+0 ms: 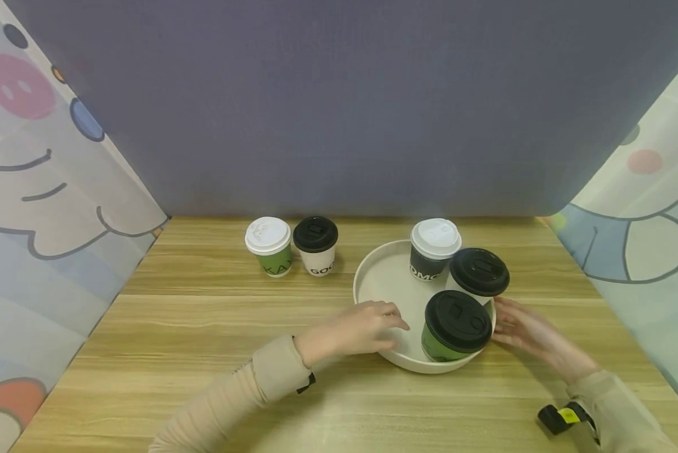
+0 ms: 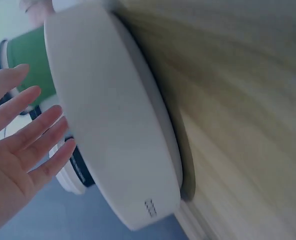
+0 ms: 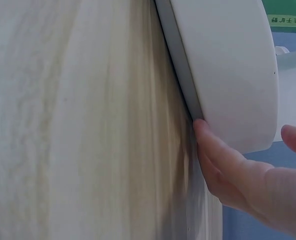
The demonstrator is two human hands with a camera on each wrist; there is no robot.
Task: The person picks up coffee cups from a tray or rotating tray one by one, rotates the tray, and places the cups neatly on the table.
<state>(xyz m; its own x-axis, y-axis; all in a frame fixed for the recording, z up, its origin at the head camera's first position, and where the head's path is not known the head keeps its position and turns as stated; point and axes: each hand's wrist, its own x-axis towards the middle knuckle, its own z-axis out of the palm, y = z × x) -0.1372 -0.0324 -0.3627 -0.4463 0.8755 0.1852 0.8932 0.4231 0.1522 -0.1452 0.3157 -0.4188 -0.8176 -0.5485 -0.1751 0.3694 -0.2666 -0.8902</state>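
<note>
A round white tray (image 1: 381, 286) holds three lidded paper cups: a green cup with a black lid (image 1: 457, 322), a white cup with a black lid (image 1: 478, 272) and a dark cup with a white lid (image 1: 435, 242). My left hand (image 1: 361, 328) is over the tray's left side, fingers spread and holding nothing in the left wrist view. At the tray's right side is my right hand (image 1: 522, 328). Its fingertips (image 3: 202, 127) touch the lower edge of the tray wall (image 3: 228, 75), while the thumb stays apart from it.
Left of the tray, towards the back of the wooden table (image 1: 203, 327), stand a green cup with a white lid (image 1: 269, 242) and a white cup with a black lid (image 1: 316, 242). A grey panel (image 1: 339, 126) rises behind; cartoon-printed sheets (image 1: 50, 189) flank both sides.
</note>
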